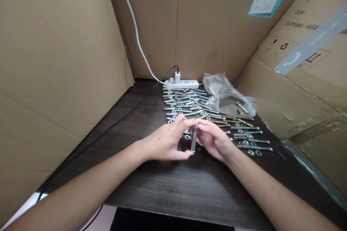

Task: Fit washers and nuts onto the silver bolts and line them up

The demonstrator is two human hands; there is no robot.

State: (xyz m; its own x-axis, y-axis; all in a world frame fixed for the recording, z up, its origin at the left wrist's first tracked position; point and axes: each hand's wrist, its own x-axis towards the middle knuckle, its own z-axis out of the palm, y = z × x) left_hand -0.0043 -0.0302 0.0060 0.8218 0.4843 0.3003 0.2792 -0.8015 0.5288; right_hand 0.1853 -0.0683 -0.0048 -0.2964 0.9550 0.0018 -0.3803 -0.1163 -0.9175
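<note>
Between the thumb and index finger of my left hand (169, 140) an expansion anchor bolt (194, 140) stands nearly upright, its metal sleeve facing me. My right hand (215, 139) is closed at the bolt's upper end, thumb and index finger pinched at the nut; its other fingers are partly hidden behind the bolt. Both hands are held above the dark table (162, 184). Just behind them lie rows of loose bolts with sleeves (187, 111), washers and nuts. A washer (187, 137) shows in the gap beside the anchor bolt.
More bolts (255, 148) and washers lie to the right. A white power strip (184, 84) with a plugged-in charger is at the back, beside a clear plastic bag (227, 92). A black cable (116, 121) crosses the left side. Cardboard walls (173, 25) enclose the table.
</note>
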